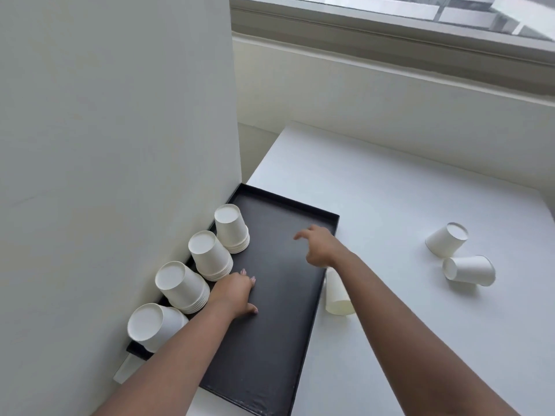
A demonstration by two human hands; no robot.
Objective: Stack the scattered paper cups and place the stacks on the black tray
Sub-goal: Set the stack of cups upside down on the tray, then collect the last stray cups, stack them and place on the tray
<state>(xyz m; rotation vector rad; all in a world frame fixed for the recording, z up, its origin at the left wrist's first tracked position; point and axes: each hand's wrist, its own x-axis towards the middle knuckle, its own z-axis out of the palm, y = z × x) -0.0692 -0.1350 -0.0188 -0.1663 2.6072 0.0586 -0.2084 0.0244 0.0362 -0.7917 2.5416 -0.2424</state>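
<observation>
On the flat black rectangular tray (270,340), the left hand (235,291) is pressed with fingers spread, gripping nothing, beside 4 stacks of inverted white paper cups (183,288) lined along its left edge. The right hand (319,246) is held open above the tray's right rim. 1 loose cup (338,295) lies just beneath that wrist, its long axis running near-far; 2 tipped cups (468,270) lie further right on the white tabletop (390,340), nearer the right hand.
</observation>
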